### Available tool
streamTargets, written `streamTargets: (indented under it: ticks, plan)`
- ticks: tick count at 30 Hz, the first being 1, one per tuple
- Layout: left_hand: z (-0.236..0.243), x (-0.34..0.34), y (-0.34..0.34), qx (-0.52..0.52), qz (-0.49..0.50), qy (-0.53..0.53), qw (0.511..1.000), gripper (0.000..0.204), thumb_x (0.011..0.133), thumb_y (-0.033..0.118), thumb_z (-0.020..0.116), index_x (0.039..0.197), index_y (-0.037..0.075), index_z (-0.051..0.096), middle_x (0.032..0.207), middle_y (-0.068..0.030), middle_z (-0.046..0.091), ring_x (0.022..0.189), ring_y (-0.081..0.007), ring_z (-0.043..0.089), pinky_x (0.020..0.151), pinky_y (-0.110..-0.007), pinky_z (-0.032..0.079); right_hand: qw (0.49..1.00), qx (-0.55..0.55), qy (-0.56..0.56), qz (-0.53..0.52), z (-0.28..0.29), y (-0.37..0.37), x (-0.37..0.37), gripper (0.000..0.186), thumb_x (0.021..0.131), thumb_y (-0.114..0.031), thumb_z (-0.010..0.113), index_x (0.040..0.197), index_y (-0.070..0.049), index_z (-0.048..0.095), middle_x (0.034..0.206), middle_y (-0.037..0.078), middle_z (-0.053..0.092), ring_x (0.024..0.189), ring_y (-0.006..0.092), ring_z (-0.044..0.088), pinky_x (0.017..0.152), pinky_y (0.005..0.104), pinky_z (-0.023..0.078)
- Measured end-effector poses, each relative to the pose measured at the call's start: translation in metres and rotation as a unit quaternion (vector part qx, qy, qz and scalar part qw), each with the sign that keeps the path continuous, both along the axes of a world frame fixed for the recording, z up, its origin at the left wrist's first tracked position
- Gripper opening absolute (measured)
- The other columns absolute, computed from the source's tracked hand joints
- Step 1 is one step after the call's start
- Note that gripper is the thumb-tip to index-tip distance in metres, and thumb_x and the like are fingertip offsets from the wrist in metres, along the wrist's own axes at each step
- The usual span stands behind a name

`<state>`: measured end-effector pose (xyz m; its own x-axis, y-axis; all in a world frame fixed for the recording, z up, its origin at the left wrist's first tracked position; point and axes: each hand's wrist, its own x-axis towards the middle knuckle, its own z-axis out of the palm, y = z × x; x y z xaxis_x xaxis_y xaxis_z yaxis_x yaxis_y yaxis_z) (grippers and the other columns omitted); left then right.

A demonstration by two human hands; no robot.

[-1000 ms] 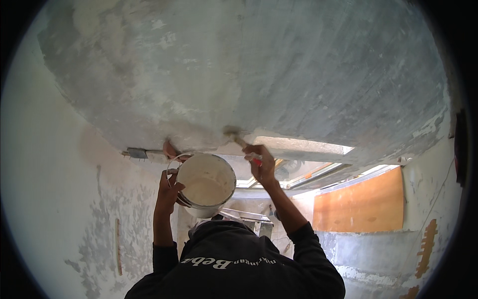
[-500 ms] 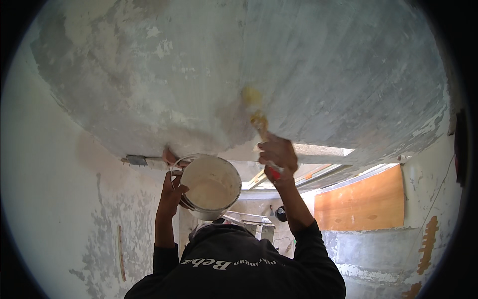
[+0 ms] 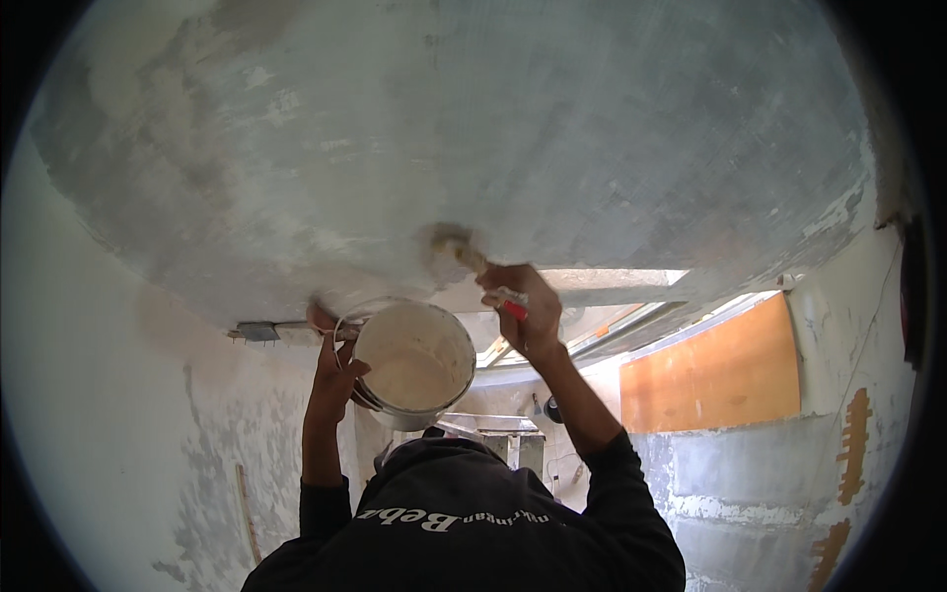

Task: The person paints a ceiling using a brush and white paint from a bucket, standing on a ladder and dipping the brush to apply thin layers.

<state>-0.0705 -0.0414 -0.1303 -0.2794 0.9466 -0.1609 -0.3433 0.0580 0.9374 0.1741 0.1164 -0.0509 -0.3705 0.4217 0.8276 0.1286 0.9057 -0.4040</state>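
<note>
My left hand (image 3: 337, 380) is closed on the left side of a round, pale bucket (image 3: 419, 409), by its rim and wire handle. The bucket is tilted so that its inside shows, with cream-coloured paint or thin plaster at the bottom. My right hand (image 3: 528, 304) grips a paintbrush (image 3: 472, 259) by its handle, which has a red part below the fingers. The blurred bristles meet the large grey, patchy wall surface (image 3: 592, 128), up and to the left of the hand. A dark, wet-looking smudge surrounds the brush head.
An orange-brown wooden panel (image 3: 710, 370) stands at the right, near a bright framed opening (image 3: 621, 331). A narrow ledge (image 3: 291, 333) with a small grey block (image 3: 258, 332) lies left of the bucket. A thin wooden strip (image 3: 247, 513) is at the lower left.
My right hand has moved left and slightly down, carrying the brush lower and leftward along the grey surface. The left hand still holds the bucket in nearly the same place.
</note>
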Motion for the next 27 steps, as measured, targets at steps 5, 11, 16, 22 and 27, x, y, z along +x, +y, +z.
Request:
streamTargets:
  ticks: [5,11,16,22,27]
  plan:
    - [0.001,0.002,0.005,0.007,-0.004,-0.008,1.0,0.073,0.072,-0.008,0.053,0.14,0.004,0.032,0.132,-0.0165,0.055,0.118,-0.0251,0.056,0.093,-0.033,0.048,0.977,0.192,0.097,0.003,0.067,0.011,-0.007,0.03,0.069,-0.003,0.081,0.093,-0.005,0.062,0.092,0.008,0.07,0.093,0.0299,0.068,0.077,0.0357,0.06]
    - [-0.002,0.003,0.002,0.005,-0.005,-0.021,1.0,0.07,0.073,-0.008,0.053,0.139,0.003,0.031,0.131,-0.0162,0.055,0.117,-0.0245,0.057,0.09,-0.032,0.05,0.967,0.237,0.084,-0.035,0.065,-0.003,-0.001,0.021,0.071,-0.009,0.081,0.079,-0.006,0.062,0.094,0.008,0.072,0.097,0.0289,0.067,0.08,0.0341,0.059]
    - [0.002,0.005,0.001,-0.003,-0.012,-0.012,1.0,0.08,0.072,-0.005,0.053,0.147,0.004,0.026,0.136,-0.0177,0.052,0.124,-0.0261,0.053,0.099,-0.033,0.044,0.981,0.178,-0.071,-0.014,0.022,-0.004,0.006,0.025,0.067,-0.012,0.08,0.088,-0.005,0.067,0.098,0.006,0.071,0.098,0.027,0.066,0.083,0.0343,0.058]
    - [-0.001,-0.002,0.001,-0.03,-0.009,0.0,1.0,0.078,0.073,-0.005,0.053,0.146,0.004,0.027,0.136,-0.0183,0.052,0.121,-0.0253,0.054,0.098,-0.033,0.045,0.987,0.084,-0.136,0.028,0.008,-0.021,0.002,0.028,0.067,-0.011,0.081,0.091,-0.004,0.067,0.098,0.005,0.07,0.097,0.0257,0.066,0.08,0.0342,0.059]
    - [-0.004,-0.002,0.002,-0.004,-0.004,0.009,1.0,0.077,0.072,-0.004,0.053,0.145,0.003,0.028,0.13,-0.0179,0.056,0.118,-0.0254,0.056,0.096,-0.033,0.046,0.988,0.153,0.028,0.009,0.054,-0.022,-0.001,0.024,0.067,-0.008,0.08,0.086,-0.005,0.066,0.091,0.008,0.071,0.099,0.0242,0.066,0.08,0.0314,0.06]
